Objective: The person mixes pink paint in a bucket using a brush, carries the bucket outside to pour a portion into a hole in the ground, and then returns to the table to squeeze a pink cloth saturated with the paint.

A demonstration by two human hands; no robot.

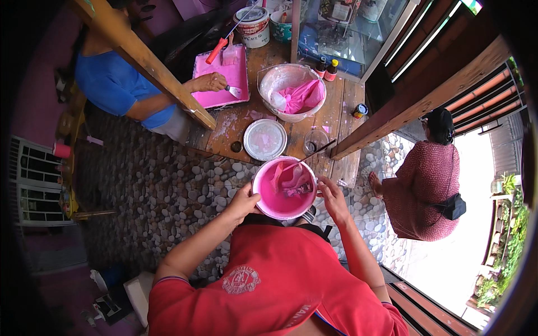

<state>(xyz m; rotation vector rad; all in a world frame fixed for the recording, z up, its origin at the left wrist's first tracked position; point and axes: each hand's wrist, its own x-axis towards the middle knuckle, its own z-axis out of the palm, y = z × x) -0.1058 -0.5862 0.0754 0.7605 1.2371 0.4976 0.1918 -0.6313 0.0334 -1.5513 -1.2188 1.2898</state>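
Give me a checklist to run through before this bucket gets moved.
1. Left hand on the bucket: ok, at its left rim.
2. Right hand on the bucket: cannot tell; it is at the right side, but firm contact is unclear.
3. Bucket covered: not ok; open, with pink paint showing.
4. Nothing jutting out: not ok; a dark stick slants past the rim.
5. Co-worker's hand apart: ok, over by the pink tray.
6. Support underneath: cannot tell, hidden.

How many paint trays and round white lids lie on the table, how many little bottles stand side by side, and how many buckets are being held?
Rectangular pink paint tray: 1
Round white lid, pink-smeared: 1
Small dark capped bottles: 2
Round pink-paint bucket: 1
Total: 5
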